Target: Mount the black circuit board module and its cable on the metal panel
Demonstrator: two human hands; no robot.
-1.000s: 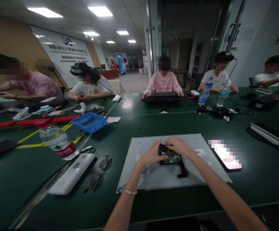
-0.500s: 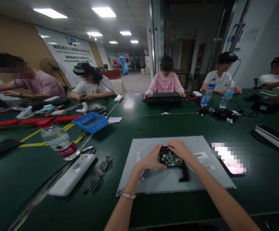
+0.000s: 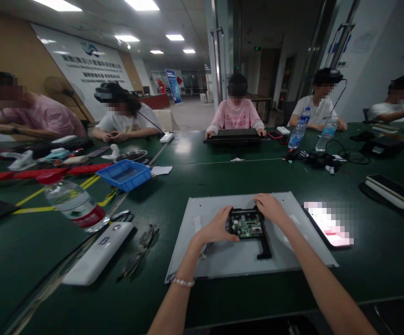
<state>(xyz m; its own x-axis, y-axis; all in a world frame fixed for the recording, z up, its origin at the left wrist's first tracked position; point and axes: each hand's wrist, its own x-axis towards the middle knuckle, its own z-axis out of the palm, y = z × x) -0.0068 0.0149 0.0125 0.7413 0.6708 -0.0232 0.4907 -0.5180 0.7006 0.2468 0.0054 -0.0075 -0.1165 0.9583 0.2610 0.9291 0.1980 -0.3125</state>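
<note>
A flat grey metal panel lies on the dark green table in front of me. On its middle sits a black frame holding a green circuit board, with a black arm running down to the right. My left hand grips the left edge of that frame, fingers curled round it. At the frame's upper right corner, my right hand is closed on it. A bead bracelet circles my left wrist.
A lit phone lies right of the panel. To the left are folded glasses, a white case, a water bottle and a blue tray. Several people sit round the table; one opposite has a black keyboard.
My hands have spread apart to the frame's two sides, uncovering the green board. My head has shifted slightly, so the scene sits a little lower and to the left.
</note>
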